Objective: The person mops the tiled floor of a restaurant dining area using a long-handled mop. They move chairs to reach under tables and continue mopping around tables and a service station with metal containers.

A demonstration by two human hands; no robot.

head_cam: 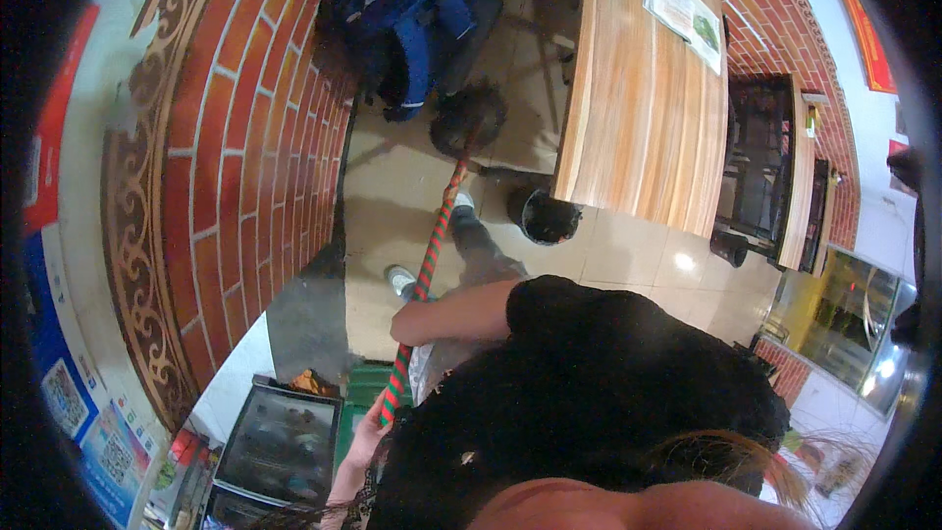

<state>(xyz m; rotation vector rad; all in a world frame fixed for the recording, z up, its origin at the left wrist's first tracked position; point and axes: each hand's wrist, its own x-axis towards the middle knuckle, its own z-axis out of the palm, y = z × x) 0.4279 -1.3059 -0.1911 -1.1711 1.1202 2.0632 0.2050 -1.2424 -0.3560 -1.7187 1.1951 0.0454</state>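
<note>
A mop pole wrapped in red and green stripes (437,235) slants across the middle of the view. My left hand (373,416) is closed around its upper end, close to my body. Further down the pole, my right hand (413,325) grips it, its fingers partly hidden by the forearm. At the far end, the dark, shaggy mop head (465,120) rests on the tiled floor (394,210), in front of a seat with a blue jacket (418,37) on it. My shoes, one of them a pale shoe (401,281), show on either side of the pole.
A wood-grain table (640,103) with a printed booklet (681,11) stands at the right. Below its corner is a black waste bin (550,217). A brick-pattern wall (250,125) runs along the left. A glass-topped cabinet (280,442) and a green crate (364,383) are at lower left.
</note>
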